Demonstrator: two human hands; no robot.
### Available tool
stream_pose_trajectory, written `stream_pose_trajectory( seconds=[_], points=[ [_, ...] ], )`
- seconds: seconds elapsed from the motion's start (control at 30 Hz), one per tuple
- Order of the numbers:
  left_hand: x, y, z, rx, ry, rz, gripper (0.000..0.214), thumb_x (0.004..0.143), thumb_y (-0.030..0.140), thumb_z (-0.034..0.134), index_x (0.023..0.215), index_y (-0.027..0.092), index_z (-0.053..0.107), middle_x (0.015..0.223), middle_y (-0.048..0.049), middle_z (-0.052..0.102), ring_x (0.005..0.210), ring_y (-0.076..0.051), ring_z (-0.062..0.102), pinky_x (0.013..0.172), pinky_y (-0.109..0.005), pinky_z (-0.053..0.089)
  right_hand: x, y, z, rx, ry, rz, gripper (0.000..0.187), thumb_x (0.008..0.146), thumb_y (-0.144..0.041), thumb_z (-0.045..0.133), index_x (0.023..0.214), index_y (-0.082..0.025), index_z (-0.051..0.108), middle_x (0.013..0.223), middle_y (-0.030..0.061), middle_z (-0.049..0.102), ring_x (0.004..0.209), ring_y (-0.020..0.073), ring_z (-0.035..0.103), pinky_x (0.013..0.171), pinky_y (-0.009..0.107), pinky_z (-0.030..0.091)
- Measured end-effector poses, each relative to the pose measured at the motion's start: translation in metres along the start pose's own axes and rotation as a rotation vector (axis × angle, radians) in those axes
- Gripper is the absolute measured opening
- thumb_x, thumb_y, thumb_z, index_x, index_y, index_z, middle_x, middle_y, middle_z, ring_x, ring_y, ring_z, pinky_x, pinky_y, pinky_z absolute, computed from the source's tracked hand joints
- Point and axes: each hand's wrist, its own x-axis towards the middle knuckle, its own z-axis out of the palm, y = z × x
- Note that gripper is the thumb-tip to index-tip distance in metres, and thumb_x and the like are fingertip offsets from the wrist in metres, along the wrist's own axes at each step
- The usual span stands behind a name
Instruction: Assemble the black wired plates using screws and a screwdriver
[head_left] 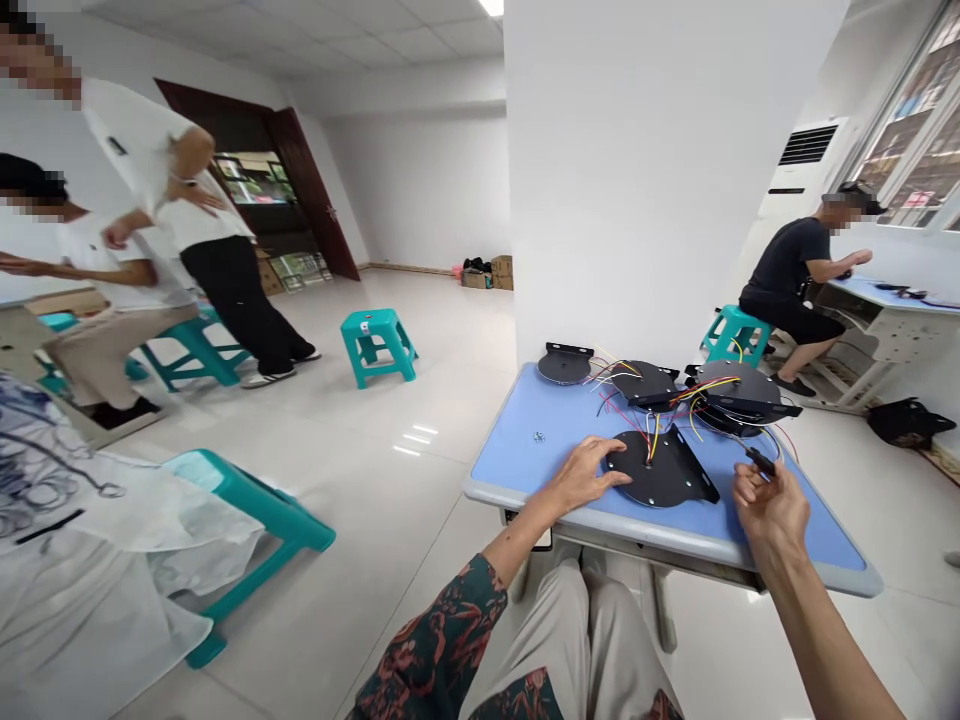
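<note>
On the blue tabletop lies a round black plate [651, 482] with a slotted flange along its right side and red, yellow and white wires rising from its middle. Its left rim sits between the thumb and fingers of my left hand [583, 474], which steadies it. To the right of the plate, my right hand [772, 512] is closed around a small screwdriver [760, 460] with a black handle; its tip is apart from the plate. Some small screws [538, 437] lie to the left of my left hand.
Behind the plate are more wired black discs: one at the back left [565, 366], one in the middle [643, 380] and a stack [739, 385] at the right. A white pillar [645, 180] rises behind the table [504, 440]. Teal stools [375, 340] and several people surround the area.
</note>
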Motion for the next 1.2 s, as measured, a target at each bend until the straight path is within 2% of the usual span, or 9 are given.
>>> stream_pose_trajectory(
  seconds=[0.1,0.17,0.2,0.27,0.33,0.5,0.8,1.07,1.2],
  points=[
    [-0.004,-0.009,-0.02,0.029,0.192,-0.118,0.027,0.088,0.019,0.069,0.115,0.018,0.067,0.114,-0.0081,0.072,0.101,-0.018,0.068,0.095,-0.031,0.053,-0.001,0.008,-0.012,0.063,-0.052,0.02,0.024,0.069,-0.039,0.069,0.071,-0.018,0.056,0.056,0.0003,0.061,0.035,0.0047,0.038,0.033,0.018,0.033],
    [-0.01,-0.018,-0.041,0.23,0.265,-0.23,0.016,0.091,0.015,0.063,0.105,0.017,0.07,0.104,-0.0065,0.074,0.095,-0.017,0.068,0.092,-0.03,0.053,-0.006,0.01,-0.013,0.065,-0.082,0.016,0.027,0.069,-0.04,0.071,0.07,-0.018,0.056,0.057,0.0012,0.061,0.035,0.0048,0.039,0.034,0.018,0.034],
    [-0.013,-0.023,-0.051,0.375,0.27,-0.281,0.013,0.092,0.014,0.061,0.1,0.018,0.071,0.102,-0.0056,0.074,0.096,-0.018,0.068,0.092,-0.031,0.052,-0.008,0.01,-0.012,0.06,-0.085,0.015,0.028,0.069,-0.041,0.071,0.07,-0.018,0.056,0.057,0.0016,0.061,0.035,0.0049,0.039,0.034,0.018,0.034],
    [-0.019,-0.032,-0.069,0.464,0.266,-0.327,0.012,0.09,0.013,0.062,0.098,0.017,0.072,0.099,-0.0076,0.074,0.097,-0.021,0.066,0.093,-0.035,0.05,-0.011,0.01,-0.01,0.049,-0.08,0.019,0.029,0.069,-0.042,0.071,0.069,-0.018,0.057,0.057,0.002,0.061,0.034,0.0049,0.039,0.033,0.018,0.033],
    [-0.022,-0.038,-0.078,0.518,0.237,-0.352,0.013,0.09,0.013,0.062,0.097,0.017,0.072,0.098,-0.0082,0.073,0.097,-0.023,0.066,0.092,-0.036,0.049,-0.011,0.009,-0.009,0.043,-0.078,0.023,0.028,0.07,-0.042,0.071,0.069,-0.018,0.058,0.056,0.0021,0.061,0.034,0.0051,0.038,0.033,0.019,0.032],
    [-0.023,-0.046,-0.071,0.621,0.174,-0.393,0.017,0.093,0.016,0.058,0.104,0.018,0.072,0.102,-0.0093,0.071,0.099,-0.024,0.064,0.09,-0.035,0.048,-0.011,0.011,-0.011,0.015,-0.105,0.016,0.029,0.073,-0.044,0.069,0.072,-0.016,0.061,0.058,0.0028,0.063,0.034,0.005,0.039,0.033,0.019,0.032],
    [-0.021,-0.043,-0.068,0.733,0.11,-0.422,0.017,0.097,0.02,0.055,0.099,0.019,0.071,0.102,-0.0094,0.069,0.099,-0.024,0.063,0.086,-0.033,0.046,-0.014,0.01,-0.01,-0.016,-0.117,0.018,0.037,0.07,-0.051,0.074,0.072,-0.016,0.061,0.057,0.0029,0.064,0.033,0.006,0.041,0.033,0.02,0.033],
    [-0.018,-0.036,-0.063,0.738,0.114,-0.414,0.018,0.097,0.016,0.051,0.094,0.02,0.068,0.099,-0.0085,0.068,0.093,-0.023,0.065,0.079,-0.031,0.045,-0.017,0.012,-0.009,-0.04,-0.124,0.011,0.04,0.072,-0.053,0.074,0.071,-0.015,0.061,0.057,0.003,0.064,0.033,0.0062,0.04,0.032,0.02,0.031],
    [-0.018,-0.034,-0.062,0.707,0.147,-0.392,0.019,0.096,0.013,0.048,0.092,0.02,0.065,0.1,-0.0095,0.069,0.096,-0.024,0.065,0.082,-0.032,0.047,-0.018,0.012,-0.007,-0.034,-0.131,-0.002,0.039,0.073,-0.053,0.073,0.072,-0.016,0.06,0.057,0.0024,0.063,0.033,0.0063,0.04,0.031,0.019,0.031]
  ],
)
